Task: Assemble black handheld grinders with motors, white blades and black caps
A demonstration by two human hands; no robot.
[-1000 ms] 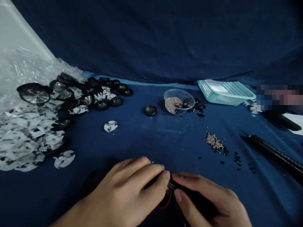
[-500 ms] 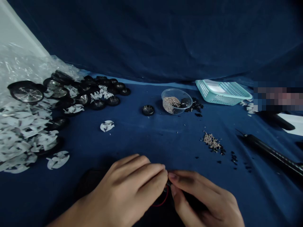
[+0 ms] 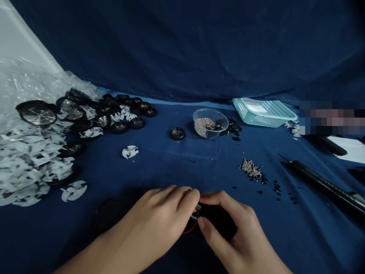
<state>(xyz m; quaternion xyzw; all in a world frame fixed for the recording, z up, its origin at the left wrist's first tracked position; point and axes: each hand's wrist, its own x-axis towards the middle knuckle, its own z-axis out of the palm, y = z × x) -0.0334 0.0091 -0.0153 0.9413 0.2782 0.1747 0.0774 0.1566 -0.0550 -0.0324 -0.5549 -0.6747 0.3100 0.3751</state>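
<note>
Low in the middle, my left hand and my right hand meet fingertip to fingertip over the blue cloth. Between them sits a small dark part with a thin red wire looping out under the left fingers. Both hands are curled shut around that part, and the fingers cover most of it. A dark round shape lies under my left wrist.
A heap of black round speaker parts and white paper cut-outs spills from a clear bag at left. A clear cup of tiny screws, a loose screw pile, a teal basket and a black screwdriver lie to the right.
Both hands have drawn slightly up and closer together. My right hand has turned so its fingers curl more tightly around the dark part.
</note>
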